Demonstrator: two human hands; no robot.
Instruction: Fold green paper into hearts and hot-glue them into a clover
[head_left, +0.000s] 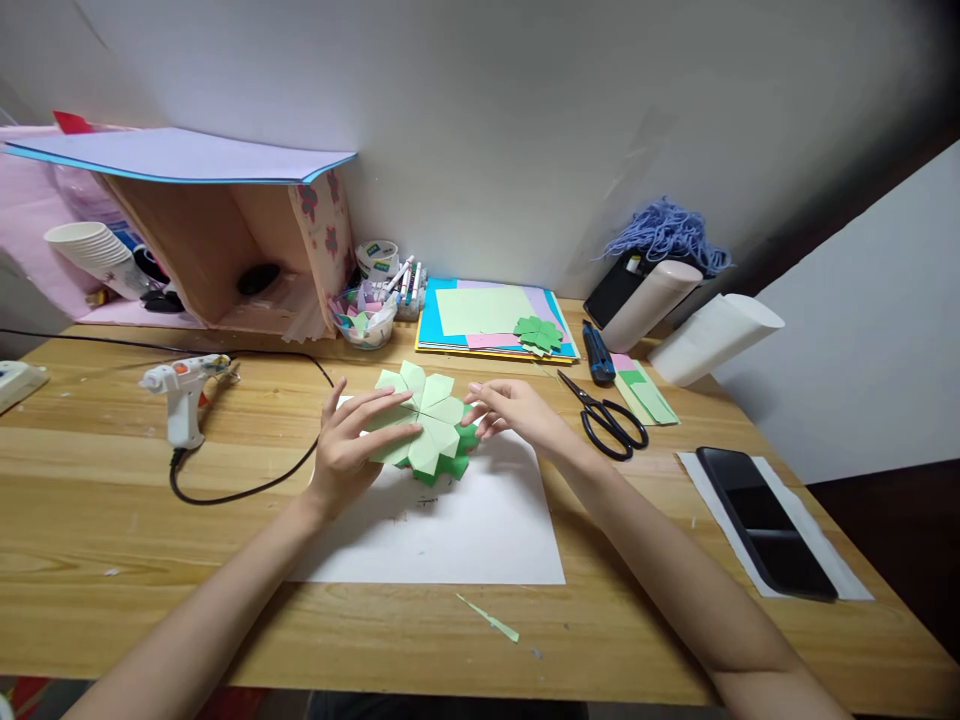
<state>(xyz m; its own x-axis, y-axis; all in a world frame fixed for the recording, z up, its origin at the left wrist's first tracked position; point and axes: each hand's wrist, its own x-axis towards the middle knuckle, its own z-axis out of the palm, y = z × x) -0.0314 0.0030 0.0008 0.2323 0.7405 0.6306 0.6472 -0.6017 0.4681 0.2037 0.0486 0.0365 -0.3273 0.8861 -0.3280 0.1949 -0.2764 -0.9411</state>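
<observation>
A layered paper flower [429,425], pale green on top with darker green petals [454,466] beneath, lies over a white sheet of paper [480,540]. My left hand [351,440] rests on its left side, fingers spread flat across the pale petals. Close to the flower's right edge is my right hand [510,412], its fingers loosely bent and apart, with nothing visible between them. Whether its fingertips touch the petals I cannot tell. Small dark specks mark the sheet below the flower.
A glue gun [184,395] with a looping black cord stands left. Black scissors [607,418], a blue cutter [598,352] and a phone [765,520] lie right. Behind are coloured papers [480,312] bearing a green paper flower [538,334], a scrap bowl [364,320] and a box [322,235].
</observation>
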